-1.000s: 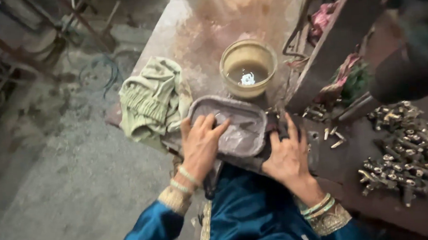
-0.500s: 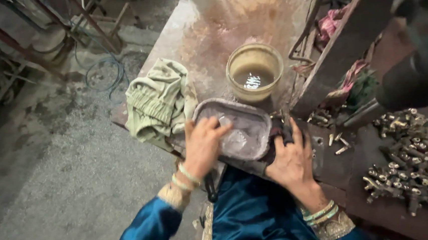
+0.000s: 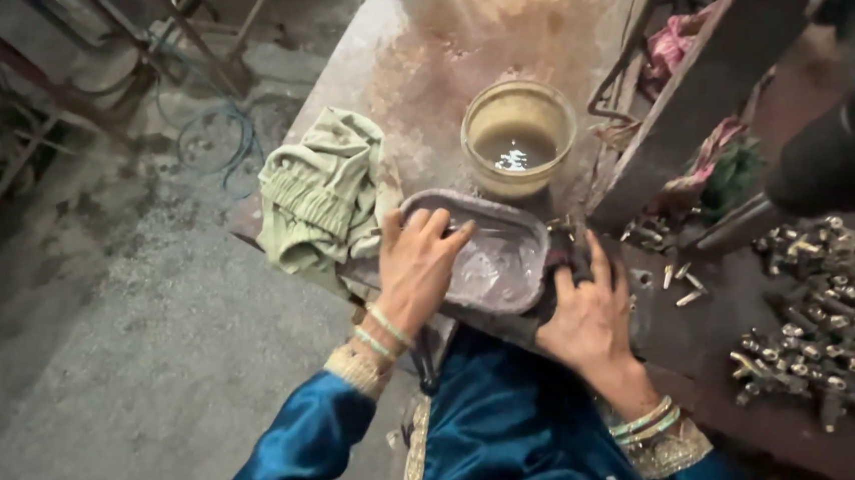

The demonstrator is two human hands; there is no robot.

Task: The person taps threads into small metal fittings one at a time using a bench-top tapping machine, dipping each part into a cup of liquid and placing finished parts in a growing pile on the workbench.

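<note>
Pale green cloth [image 3: 322, 192] bunched at centre left of the frame, on the desk [image 3: 454, 38] edge. Desk top rust-stained, running to the upper centre. Yellowish plastic tub [image 3: 519, 135] above centre, murky liquid inside. Slanted metal beam [image 3: 707, 80] runs from upper right down toward centre. Pink rag [image 3: 672, 42] behind it, upper right. Pile of small metal fittings [image 3: 825, 327] at right edge; a few loose ones [image 3: 683, 284] right of centre. Blue hose coil [image 3: 215, 135] on the gritty concrete floor [image 3: 106, 373], upper left.
</note>
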